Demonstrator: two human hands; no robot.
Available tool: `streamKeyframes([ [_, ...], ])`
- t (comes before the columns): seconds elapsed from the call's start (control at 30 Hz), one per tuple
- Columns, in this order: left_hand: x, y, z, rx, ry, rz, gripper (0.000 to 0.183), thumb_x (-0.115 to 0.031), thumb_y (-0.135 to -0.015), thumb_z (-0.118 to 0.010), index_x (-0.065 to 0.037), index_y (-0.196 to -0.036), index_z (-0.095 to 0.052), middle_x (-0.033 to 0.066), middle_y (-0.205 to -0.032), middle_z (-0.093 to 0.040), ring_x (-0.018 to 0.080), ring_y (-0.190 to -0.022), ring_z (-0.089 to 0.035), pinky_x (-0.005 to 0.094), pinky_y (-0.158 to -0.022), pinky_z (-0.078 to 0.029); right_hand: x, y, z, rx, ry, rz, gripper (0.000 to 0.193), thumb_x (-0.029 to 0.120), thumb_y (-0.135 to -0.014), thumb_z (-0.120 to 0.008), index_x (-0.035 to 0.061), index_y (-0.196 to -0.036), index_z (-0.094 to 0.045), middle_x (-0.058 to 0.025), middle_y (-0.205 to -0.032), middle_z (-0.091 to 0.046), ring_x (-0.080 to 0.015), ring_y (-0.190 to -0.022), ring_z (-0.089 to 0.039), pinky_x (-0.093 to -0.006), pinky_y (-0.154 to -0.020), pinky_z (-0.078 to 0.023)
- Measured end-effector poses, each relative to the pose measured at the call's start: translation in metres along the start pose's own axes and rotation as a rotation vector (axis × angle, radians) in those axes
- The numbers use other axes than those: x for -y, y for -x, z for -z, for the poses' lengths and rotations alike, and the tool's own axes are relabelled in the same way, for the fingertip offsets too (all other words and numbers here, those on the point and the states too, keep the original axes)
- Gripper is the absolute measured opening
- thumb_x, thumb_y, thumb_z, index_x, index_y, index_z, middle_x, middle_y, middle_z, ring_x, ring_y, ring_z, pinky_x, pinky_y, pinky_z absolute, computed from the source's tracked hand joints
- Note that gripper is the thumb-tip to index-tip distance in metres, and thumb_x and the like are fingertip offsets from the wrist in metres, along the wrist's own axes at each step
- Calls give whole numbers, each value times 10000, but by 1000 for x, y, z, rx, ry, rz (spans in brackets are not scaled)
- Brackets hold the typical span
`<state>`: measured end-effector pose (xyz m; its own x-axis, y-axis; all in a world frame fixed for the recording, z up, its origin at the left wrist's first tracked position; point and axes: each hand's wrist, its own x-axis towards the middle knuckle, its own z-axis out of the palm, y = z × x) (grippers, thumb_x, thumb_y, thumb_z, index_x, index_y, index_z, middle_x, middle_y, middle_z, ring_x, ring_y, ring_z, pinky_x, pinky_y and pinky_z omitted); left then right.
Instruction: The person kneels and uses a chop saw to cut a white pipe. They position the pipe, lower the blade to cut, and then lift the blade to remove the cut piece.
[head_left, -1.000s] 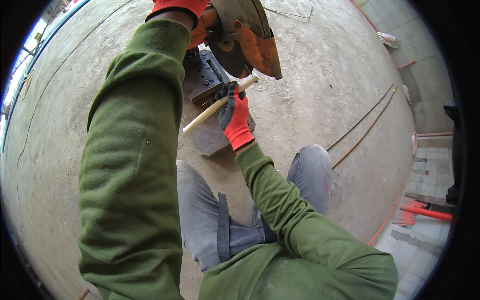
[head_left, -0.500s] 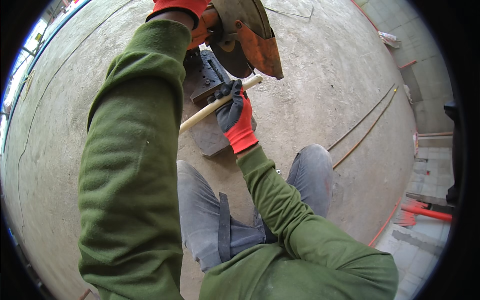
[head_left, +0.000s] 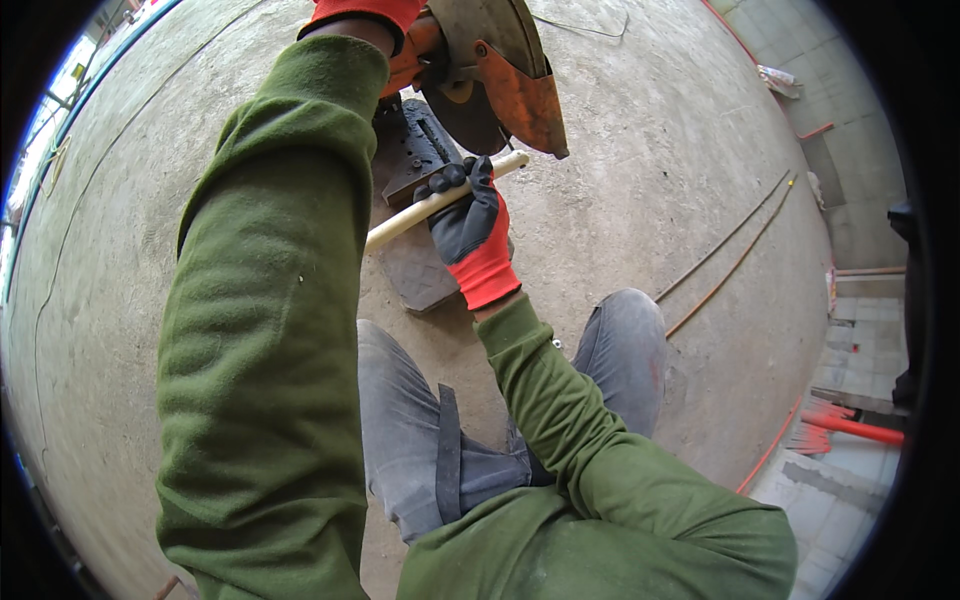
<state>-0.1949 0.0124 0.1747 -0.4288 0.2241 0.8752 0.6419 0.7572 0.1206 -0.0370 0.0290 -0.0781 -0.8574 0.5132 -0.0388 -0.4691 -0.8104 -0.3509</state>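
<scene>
My right hand (head_left: 466,217), in a black and red work glove, is closed around a slim cream-coloured rod (head_left: 408,222). The rod slants up to the right, its far end (head_left: 518,160) just below an orange chop saw (head_left: 520,95). The saw's dark disc (head_left: 468,115) hangs beneath its guard, above a black metal base (head_left: 412,150). At the top edge, my left hand (head_left: 368,10) wears a red-cuffed glove beside the saw's orange body. Its fingers lie out of the picture. My left sleeve hides the rod's near end.
Two thin rods (head_left: 735,245) lie on the concrete floor (head_left: 620,190) to the right. A red broom (head_left: 850,425) is at the far right by a block wall (head_left: 860,180). A dark cable (head_left: 85,185) runs along the left. My knees (head_left: 625,335) flank the work.
The rod and my right hand have shifted very slightly up and to the right. My left forearm has moved a little to the right. The saw looks almost unchanged.
</scene>
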Motion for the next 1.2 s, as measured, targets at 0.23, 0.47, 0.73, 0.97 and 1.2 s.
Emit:
streamKeyframes([
  [0.23, -5, 0, 1, 49, 27, 25, 512, -423, -1017, -498, -41, -816, -773, 153, -933, -737, 320, -945, -698, 454, -857, -551, 4, 0, 11, -87, 185, 60, 231, 361, -1076, -573, 145, -1018, -512, 6, -861, -501, -171, -832, -531, -429, -876, -500],
  [0.47, -1, -1, 3, 29, -25, 16, 511, -426, -1015, -500, -43, -816, -774, 148, -935, -737, 319, -947, -698, 454, -860, -552, 1, -2, 23, -145, 386, 110, 226, 327, -1080, -578, 119, -1002, -533, 12, -845, -520, -139, -792, -523, -381, -822, -510],
  [0.73, -7, 1, -4, 18, 38, 12, 494, -418, -1003, -518, -47, -802, -775, 150, -925, -740, 325, -931, -700, 460, -854, -552, 19, -5, 42, -314, 768, 212, 213, 274, -1078, -577, 70, -1029, -536, 29, -806, -502, -88, -653, -458, -275, -611, -427],
  [0.97, -3, 1, -3, 13, 32, 15, 486, -410, -1004, -521, -49, -803, -777, 150, -921, -740, 326, -925, -701, 459, -859, -550, 27, 3, 34, -361, 967, 200, 246, 290, -1072, -586, 53, -1126, -545, 51, -796, -477, -49, -642, -414, -240, -569, -375],
  [1.2, -2, 0, -1, 23, 29, 10, 487, -412, -1010, -513, -48, -823, -778, 149, -926, -739, 324, -940, -698, 457, -871, -546, 35, 8, 38, -357, 1109, 178, 269, 280, -1065, -589, 34, -1158, -531, 25, -773, -491, -84, -651, -470, -274, -579, -416],
])
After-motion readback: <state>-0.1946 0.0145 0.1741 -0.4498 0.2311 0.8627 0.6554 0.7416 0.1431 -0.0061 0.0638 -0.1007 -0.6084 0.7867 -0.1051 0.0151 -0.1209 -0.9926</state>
